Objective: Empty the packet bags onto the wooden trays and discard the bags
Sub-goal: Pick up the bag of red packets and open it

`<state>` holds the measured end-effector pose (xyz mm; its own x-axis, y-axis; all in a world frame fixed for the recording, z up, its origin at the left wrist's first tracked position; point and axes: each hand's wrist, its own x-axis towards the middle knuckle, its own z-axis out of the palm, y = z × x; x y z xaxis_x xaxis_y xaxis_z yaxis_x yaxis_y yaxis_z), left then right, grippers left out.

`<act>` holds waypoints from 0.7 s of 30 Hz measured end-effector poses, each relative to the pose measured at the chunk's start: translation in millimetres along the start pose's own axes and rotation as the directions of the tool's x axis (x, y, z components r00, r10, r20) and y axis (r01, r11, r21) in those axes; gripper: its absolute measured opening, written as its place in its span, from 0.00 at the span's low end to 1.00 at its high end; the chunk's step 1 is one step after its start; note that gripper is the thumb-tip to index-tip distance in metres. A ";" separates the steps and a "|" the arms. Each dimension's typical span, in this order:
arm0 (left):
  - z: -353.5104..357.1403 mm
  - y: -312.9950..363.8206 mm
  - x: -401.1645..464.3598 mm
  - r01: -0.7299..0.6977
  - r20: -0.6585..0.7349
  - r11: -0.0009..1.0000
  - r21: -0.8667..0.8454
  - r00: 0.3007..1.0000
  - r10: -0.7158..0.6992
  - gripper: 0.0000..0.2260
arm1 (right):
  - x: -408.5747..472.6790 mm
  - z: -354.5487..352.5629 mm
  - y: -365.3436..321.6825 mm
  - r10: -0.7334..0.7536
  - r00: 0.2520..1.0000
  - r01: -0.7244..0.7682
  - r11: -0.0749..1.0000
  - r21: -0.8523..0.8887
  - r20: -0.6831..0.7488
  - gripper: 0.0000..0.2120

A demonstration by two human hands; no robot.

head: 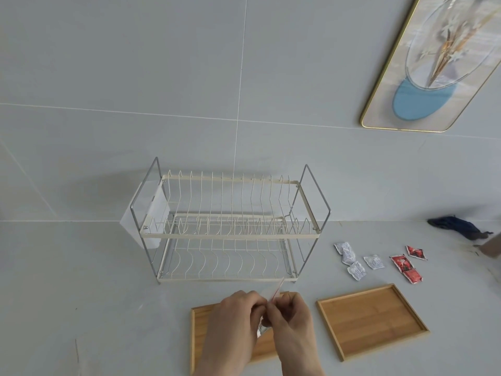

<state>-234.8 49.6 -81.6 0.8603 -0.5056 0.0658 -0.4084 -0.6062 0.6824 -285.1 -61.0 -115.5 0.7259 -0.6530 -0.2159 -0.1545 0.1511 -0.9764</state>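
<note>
My left hand (233,318) and my right hand (291,318) meet over the left wooden tray (198,337), both pinching one thin packet bag (276,290) whose edge sticks up between the fingers. A silvery bit of it shows below my hands. The right wooden tray (371,321) lies bare beside it. Behind that tray lie several white packets (356,270) and three red packets (405,267) on the counter.
A two-tier wire dish rack (227,226) stands just behind my hands against the tiled wall. A dark blue cloth (455,226) lies at the far right, near another person's hand (490,249). A framed picture (433,63) hangs on the wall.
</note>
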 end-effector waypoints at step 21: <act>-4.6 -2.8 5.2 0.640 0.332 0.469 -0.609 0.742 -0.582 0.11 | -3.1 2.3 2.8 -0.245 0.969 0.248 0.941 -0.231 0.043 0.20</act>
<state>-227.8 51.5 -79.9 0.7749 -0.2262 -0.5902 0.5449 -0.2341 0.8052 -286.2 -56.9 -117.5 0.7700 -0.6373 0.0301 -0.1202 -0.1912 -0.9742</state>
